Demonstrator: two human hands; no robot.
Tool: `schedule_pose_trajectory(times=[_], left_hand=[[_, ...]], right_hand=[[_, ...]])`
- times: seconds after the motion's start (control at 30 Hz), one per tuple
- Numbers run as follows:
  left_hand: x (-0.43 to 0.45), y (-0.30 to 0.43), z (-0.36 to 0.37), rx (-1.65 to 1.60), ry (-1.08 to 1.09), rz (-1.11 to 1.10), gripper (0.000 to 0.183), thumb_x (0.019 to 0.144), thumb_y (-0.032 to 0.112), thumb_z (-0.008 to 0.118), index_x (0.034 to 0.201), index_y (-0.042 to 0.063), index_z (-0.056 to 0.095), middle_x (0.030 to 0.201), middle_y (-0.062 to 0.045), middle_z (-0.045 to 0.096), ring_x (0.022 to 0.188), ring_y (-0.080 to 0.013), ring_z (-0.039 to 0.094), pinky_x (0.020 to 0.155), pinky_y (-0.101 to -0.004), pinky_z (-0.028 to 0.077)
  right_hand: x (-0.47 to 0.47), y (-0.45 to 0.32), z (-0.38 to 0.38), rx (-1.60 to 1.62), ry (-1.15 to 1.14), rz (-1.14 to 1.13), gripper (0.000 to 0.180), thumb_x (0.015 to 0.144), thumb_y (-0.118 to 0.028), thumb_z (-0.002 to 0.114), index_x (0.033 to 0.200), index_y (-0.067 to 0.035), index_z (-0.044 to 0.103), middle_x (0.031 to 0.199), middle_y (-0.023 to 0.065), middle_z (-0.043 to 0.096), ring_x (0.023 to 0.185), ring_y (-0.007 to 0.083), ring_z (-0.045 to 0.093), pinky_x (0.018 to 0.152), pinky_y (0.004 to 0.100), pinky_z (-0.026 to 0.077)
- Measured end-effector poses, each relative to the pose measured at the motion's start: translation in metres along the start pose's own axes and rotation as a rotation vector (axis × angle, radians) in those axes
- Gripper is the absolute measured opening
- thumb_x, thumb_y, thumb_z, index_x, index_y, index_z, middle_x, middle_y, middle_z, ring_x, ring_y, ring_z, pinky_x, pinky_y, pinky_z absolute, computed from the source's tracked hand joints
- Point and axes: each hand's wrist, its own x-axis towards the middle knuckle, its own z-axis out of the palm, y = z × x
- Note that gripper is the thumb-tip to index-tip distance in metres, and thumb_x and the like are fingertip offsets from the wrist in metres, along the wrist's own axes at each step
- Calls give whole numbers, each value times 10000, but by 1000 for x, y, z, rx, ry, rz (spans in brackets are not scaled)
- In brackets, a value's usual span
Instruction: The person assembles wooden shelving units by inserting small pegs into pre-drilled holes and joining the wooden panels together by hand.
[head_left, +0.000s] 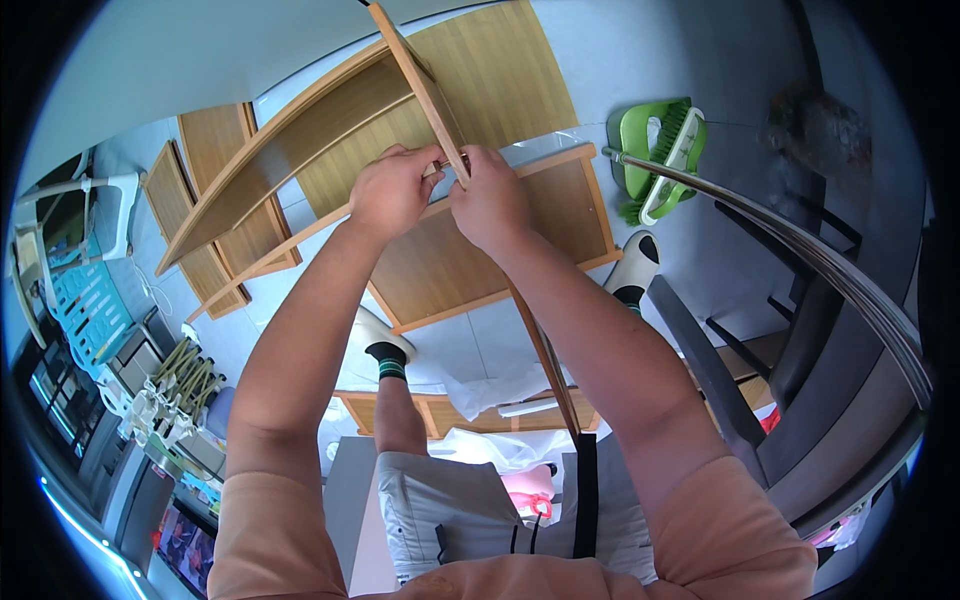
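A partly joined wooden furniture frame with long side boards stands in front of me. My left hand (394, 187) pinches a small light-coloured piece, too small to name, at the left side of an upright wooden rail (420, 82). Around the lower end of that same rail my right hand (491, 195) is closed, touching or nearly touching the left fingers. From the rail a long curved-looking wooden panel (277, 150) runs down to the left. Beneath my hands lies a framed wooden panel (450, 262) on the tiled floor. The fingers hide the joint between the parts.
Further wooden panels (232, 217) lie at the left. A green dustpan (630, 139) with a brush and a metal-handled pole (750, 206) is at the right, near a dark chair (795, 420). Plastic wrapping (487, 390) and another wooden frame (442, 414) lie behind my feet.
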Motion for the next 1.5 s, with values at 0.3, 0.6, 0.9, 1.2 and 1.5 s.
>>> schedule_pose_trajectory(times=[0.3,0.6,0.9,1.2,1.5], left_hand=[[-1,16,3,82,91,-55,143,826,299,621,934,210,650,774,-22,652,805,-220,609,661,-366,508],[0,6,27,330,325,-10,229,778,397,650,874,189,647,659,-13,641,689,-206,637,543,-344,510],[-2,8,30,371,365,10,261,773,401,656,867,166,595,670,-5,641,675,-208,632,512,-342,501],[-8,10,18,134,103,17,297,740,157,652,1001,110,517,933,-76,629,914,-277,604,720,-404,514],[-4,6,19,108,102,-17,181,760,72,576,938,44,556,852,-140,644,850,-294,627,697,-389,525]], right_hand=[[2,1,-2,-32,5,-36,264,761,-91,617,1002,-33,527,1004,153,571,920,335,594,753,432,506],[-2,3,1,20,36,-34,287,757,-114,642,1016,-34,549,958,160,591,902,355,585,748,435,489],[-2,10,-7,-46,-21,-157,467,750,-105,627,1172,-32,440,989,176,571,897,360,591,715,446,509],[0,3,-23,-188,-105,-295,649,766,-126,608,1350,-187,331,952,123,603,858,313,611,674,442,518],[4,-7,-32,-588,-194,-376,535,766,-157,605,1274,-210,446,884,109,599,828,287,615,681,413,526]])
